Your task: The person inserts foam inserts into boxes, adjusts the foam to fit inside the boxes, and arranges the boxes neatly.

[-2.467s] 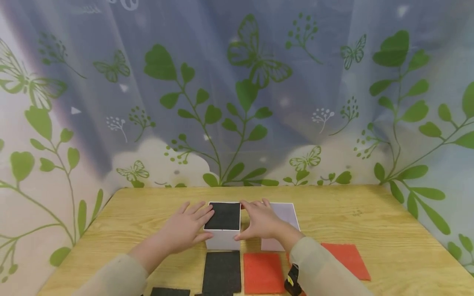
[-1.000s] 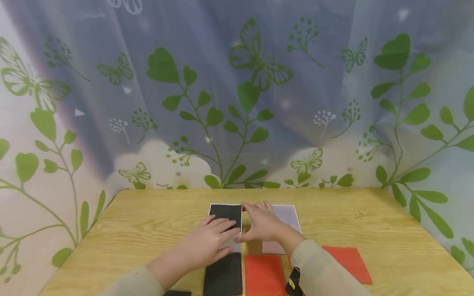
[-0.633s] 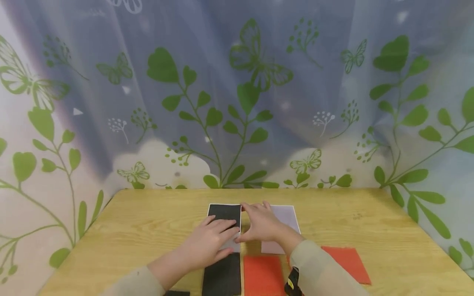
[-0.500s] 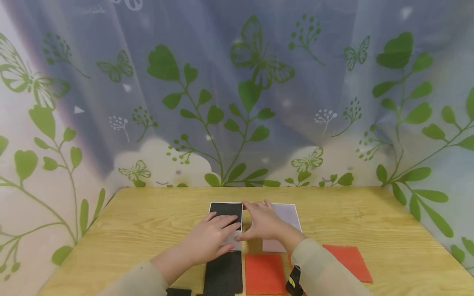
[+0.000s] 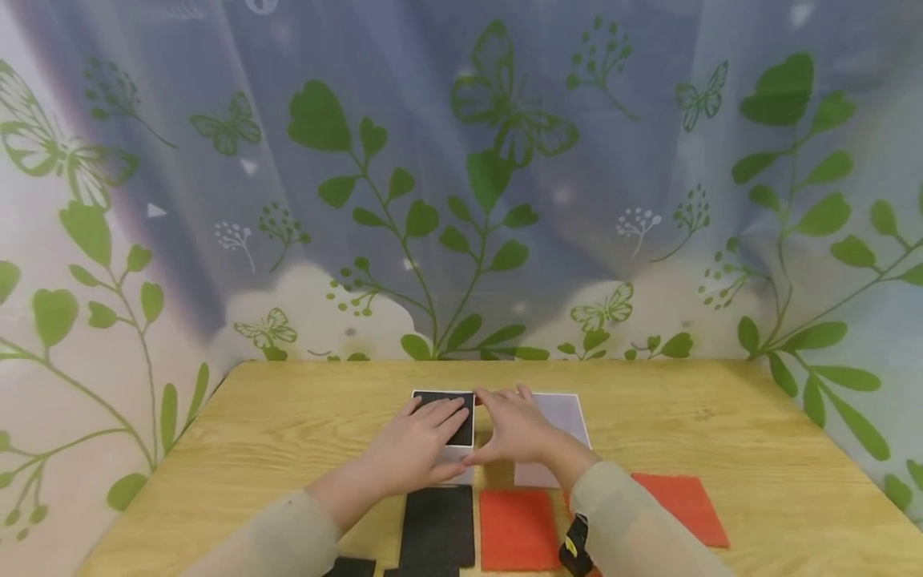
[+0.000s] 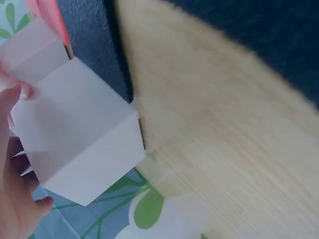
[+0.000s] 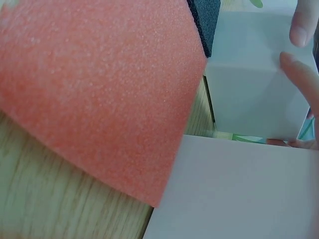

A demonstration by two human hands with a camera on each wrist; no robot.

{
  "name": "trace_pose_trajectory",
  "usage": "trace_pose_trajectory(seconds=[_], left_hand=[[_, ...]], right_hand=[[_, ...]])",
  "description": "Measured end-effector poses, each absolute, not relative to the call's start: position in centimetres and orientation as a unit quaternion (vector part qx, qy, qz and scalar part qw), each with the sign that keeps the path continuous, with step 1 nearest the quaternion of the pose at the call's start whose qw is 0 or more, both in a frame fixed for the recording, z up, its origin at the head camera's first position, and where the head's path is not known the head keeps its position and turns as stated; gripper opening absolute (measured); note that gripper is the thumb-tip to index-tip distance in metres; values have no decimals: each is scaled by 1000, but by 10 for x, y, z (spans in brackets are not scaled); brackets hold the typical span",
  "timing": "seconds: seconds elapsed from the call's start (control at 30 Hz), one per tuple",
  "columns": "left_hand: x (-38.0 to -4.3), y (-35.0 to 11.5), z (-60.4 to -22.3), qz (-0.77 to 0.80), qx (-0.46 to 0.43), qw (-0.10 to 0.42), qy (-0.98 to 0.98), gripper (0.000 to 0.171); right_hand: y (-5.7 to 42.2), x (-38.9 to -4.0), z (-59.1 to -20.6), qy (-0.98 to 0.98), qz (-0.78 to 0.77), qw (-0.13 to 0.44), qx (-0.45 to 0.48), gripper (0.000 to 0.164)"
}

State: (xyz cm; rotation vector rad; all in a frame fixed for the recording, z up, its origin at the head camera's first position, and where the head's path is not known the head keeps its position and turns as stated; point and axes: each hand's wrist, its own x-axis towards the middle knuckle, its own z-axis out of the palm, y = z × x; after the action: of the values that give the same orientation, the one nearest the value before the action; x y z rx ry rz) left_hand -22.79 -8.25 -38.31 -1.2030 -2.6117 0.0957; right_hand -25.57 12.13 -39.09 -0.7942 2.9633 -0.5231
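A small white box [image 5: 453,455] stands upright on the wooden table, with a black foam sheet [image 5: 461,433] sitting inside its white rim. My left hand [image 5: 409,445] lies across the top, its fingers extended over the black foam and its thumb low by the front face. My right hand [image 5: 521,429] grips the box's right side, thumb at the front corner and a finger at the back corner. Both hands hide part of the foam. In the left wrist view the box [image 6: 75,124] shows plain white sides; in the right wrist view its front wall [image 7: 256,99] is visible.
Behind my right hand stands a second white-rimmed box [image 5: 564,417], pale lilac on top. In front lie a black foam sheet [image 5: 437,529] and a red one [image 5: 517,530]. Another red sheet [image 5: 681,506] is at right, more black foam [image 5: 352,568] at the near edge. A patterned curtain [image 5: 447,200] hangs behind.
My left hand has moved from the box's left edge rightward over its top, then slightly farther back onto the foam. My right hand has kept its hold on the box's right side.
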Motion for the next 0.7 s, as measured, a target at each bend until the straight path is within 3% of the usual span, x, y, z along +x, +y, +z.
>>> trace_pose_trajectory(seconds=[0.23, 0.7], left_hand=[[-233, -79, -381, 28, -387, 60, -920, 79], [-242, -75, -383, 20, -390, 37, -920, 84]], right_hand=[[120, -253, -391, 948, -176, 12, -263, 103], [123, -254, -391, 949, -167, -3, -267, 102]])
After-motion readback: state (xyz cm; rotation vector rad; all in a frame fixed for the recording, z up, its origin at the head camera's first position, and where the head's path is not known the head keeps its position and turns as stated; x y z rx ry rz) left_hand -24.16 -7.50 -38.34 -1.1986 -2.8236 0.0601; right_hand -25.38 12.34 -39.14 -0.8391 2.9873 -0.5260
